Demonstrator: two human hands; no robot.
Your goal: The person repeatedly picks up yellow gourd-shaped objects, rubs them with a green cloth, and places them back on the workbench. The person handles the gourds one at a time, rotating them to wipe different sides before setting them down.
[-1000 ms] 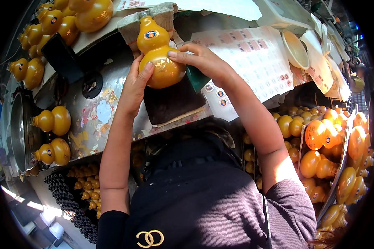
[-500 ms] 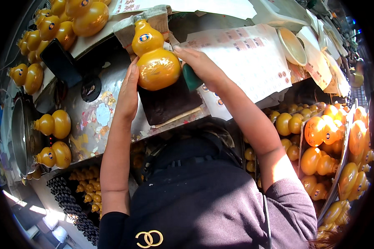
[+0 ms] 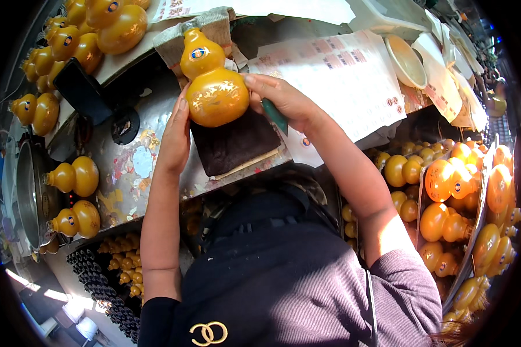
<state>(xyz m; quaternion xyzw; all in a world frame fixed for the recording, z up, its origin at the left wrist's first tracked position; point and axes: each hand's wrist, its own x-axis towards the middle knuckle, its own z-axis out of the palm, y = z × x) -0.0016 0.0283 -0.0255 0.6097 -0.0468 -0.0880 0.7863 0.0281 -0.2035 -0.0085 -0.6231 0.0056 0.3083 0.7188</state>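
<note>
The yellow gourd [image 3: 217, 98] hides some fingers of both hands; what can be seen is the left hand [image 3: 176, 141] and right hand [image 3: 283, 101] holding its sides, above a dark pad [image 3: 231, 147]. A green object [image 3: 275, 117] is partly covered by the right palm. A box [image 3: 481, 199] contains more gourds [image 3: 438, 180]. The worktop [image 3: 118, 182] carries coloured stains.

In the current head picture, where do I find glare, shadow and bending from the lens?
All in the head view: white glints on the held gourd, hard sunlight on the right arm and the orange gourds at right, dark shadow over part of the shirt; the divider beside those gourds bows outward.
</note>
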